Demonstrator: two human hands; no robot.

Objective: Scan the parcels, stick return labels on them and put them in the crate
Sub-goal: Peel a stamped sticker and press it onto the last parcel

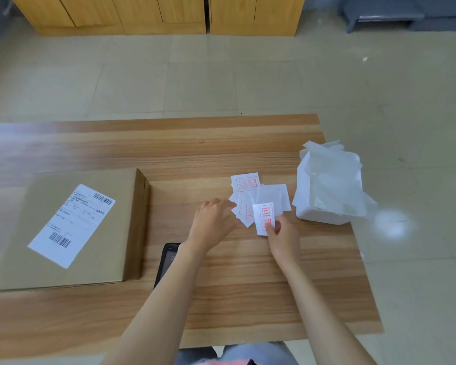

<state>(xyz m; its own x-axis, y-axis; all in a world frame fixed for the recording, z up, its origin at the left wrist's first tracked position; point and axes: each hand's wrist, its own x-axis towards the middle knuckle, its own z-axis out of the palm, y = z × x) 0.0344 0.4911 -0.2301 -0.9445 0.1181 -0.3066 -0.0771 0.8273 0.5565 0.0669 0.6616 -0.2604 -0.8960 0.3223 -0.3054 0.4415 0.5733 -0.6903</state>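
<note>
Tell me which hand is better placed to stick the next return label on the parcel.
Right, probably. The right hand pinches a return label at the label pile. The left hand rests on that pile, holding nothing; being nearer the parcel, it could steady it.

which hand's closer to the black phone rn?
Left. The left hand lies just beyond and right of the phone, fingertips at the label pile. The right hand is farther right, pinching one return label.
</note>
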